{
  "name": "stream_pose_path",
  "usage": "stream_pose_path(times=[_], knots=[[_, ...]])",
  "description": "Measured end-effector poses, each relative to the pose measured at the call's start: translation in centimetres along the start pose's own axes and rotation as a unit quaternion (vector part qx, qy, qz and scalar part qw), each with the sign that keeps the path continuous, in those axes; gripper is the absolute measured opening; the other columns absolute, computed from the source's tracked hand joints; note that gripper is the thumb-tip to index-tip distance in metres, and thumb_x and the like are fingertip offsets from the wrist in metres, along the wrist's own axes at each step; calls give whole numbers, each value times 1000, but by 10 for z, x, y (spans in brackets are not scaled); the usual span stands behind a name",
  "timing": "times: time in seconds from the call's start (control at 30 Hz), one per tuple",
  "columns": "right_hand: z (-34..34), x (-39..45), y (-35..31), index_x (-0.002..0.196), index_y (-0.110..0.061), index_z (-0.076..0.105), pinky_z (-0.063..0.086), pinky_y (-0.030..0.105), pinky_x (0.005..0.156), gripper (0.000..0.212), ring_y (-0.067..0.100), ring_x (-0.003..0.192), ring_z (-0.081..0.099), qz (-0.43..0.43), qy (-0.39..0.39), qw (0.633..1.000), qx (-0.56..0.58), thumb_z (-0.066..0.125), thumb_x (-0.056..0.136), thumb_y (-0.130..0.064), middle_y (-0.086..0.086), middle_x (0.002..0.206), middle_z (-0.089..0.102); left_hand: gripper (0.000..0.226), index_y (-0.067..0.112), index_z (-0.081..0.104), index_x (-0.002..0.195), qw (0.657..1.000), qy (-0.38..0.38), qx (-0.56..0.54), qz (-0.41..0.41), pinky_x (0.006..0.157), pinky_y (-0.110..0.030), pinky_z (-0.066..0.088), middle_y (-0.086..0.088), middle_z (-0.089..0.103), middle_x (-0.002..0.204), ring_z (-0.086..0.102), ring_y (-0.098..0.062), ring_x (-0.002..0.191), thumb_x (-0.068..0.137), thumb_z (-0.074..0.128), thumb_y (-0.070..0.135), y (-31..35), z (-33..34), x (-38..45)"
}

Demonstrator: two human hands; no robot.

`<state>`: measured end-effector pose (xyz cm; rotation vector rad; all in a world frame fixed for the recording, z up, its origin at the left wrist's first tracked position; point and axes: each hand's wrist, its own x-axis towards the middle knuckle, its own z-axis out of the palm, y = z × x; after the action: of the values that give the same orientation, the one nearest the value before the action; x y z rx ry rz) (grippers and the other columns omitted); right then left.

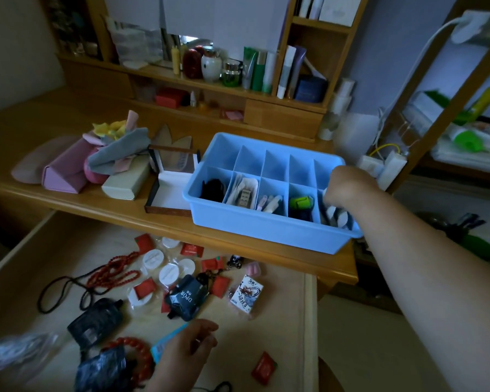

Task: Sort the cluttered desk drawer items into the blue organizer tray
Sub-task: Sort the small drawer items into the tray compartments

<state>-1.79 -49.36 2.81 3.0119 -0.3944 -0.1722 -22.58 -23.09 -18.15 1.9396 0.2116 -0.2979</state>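
Now the right hand point(340, 185), fingers curled, drops something white into the blue tray point(269, 230) at centre right; next, the left hand point(186, 345), pinching a blue packet point(167, 342) at lower centre, needs a free compartment.

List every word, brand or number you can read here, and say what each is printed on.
"DPÖR": on the dark blue pouch in the drawer, seen upside down; the third letter is uncertain.
Small illustrated box: printed characters, too small to read.
Red sachets, white round lids: print blurred, unreadable.
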Motion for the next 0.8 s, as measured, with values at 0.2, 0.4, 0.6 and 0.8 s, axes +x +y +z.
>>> stream_pose_path(times=[0.2, 0.4, 0.6, 0.8], knots=[[27, -10, -9, 66, -15, 46, 46, 30, 66, 21, 24, 80, 58, -20, 50, 994, -95, 50, 86, -12, 2, 79, 55, 27, 33, 63, 87, 999, -6, 32, 17, 60, -19, 49, 10, 70, 72, 57, 2, 54, 85, 62, 6, -8, -1, 3], [10, -10, 11, 63, -15, 57, 34, 22, 48, 23, 18, 59, 53, -56, -40, 997, -45, 64, 79, -28, 0, 61, 55, 29, 37, 61, 85, 998, -4, 52, 37, 60, -12, 46, 6, 70, 75, 59, 4, 58, 85, 63, 7, -11, 1, 4], [20, -20, -1, 70, -17, 50, 38, 26, 55, 15, 18, 62, 48, -76, -9, 990, -122, 53, 84, -15, 1, 70, 50, 27, 33, 61, 86, 999, -8, 48, 10, 59, -13, 46, 1, 68, 79, 57, 3, 57, 86, 60, 6, -11, -1, 2], [29, -52, 10, 108, -15, 61, 47, 34, 70, 27, 31, 89, 61, -136, 205, 962, 114, 64, 83, -24, 9, 101, 63, 21, 33, 61, 95, 995, 13, 99, 17, 58, -16, 45, 1, 65, 85, 60, -11, 67, 87, 61, 13, -9, -19, -3]])
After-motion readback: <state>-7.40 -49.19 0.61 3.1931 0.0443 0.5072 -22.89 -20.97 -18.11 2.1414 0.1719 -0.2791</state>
